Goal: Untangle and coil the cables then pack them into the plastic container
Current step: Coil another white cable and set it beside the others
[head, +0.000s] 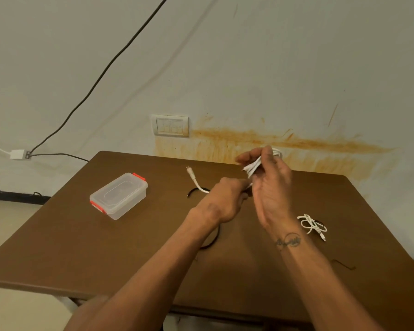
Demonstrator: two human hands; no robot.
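My right hand [271, 187] is raised above the brown table [105, 254], with loops of a white cable [255, 167] wound around its fingers. My left hand [225, 201] pinches the same cable just below, and its free end with the plug [193, 177] trails left across the table. A clear plastic container [118, 195] with red clips stands closed at the left. A second white cable [312, 225] lies in a loose tangle at the right. A black cable [210, 242] runs under my left forearm, mostly hidden.
A small dark piece [344, 264] lies near the table's right front. The wall behind carries a switch plate [170, 125], orange stains and a dark wire [101, 75] running down to a white adapter [18, 154].
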